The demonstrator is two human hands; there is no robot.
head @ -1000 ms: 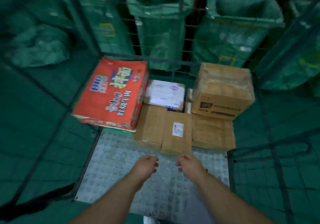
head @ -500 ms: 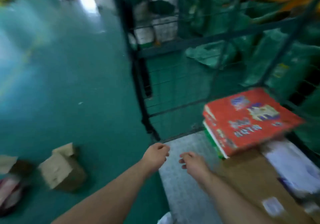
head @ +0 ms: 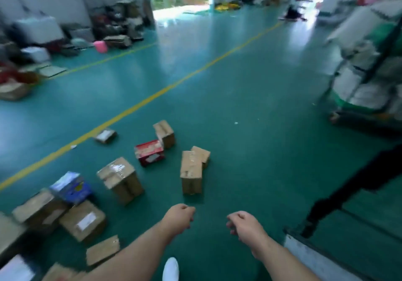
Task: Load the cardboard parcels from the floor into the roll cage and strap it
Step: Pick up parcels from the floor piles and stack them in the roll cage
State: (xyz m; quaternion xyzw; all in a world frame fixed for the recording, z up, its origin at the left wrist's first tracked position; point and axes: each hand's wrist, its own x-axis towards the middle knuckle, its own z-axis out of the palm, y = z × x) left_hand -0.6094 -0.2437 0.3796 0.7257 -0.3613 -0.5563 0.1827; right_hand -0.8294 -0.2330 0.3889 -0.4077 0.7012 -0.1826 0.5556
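Note:
Several cardboard parcels lie scattered on the green floor. A tall brown box stands straight ahead, a taped brown box to its left, a red box behind them, and a blue box further left. My left hand and my right hand hang low in front of me, fingers loosely curled, holding nothing. Only a corner of the roll cage, its grey base and dark frame, shows at the lower right.
A yellow floor line runs diagonally across the floor. Another loaded cage with white sacks stands at the right. Clutter and boxes line the far left wall. More parcels pile at the lower left.
My view has swung left from inside the roll cage to the open floor with the scattered parcels. Both hands stay empty in front of me.

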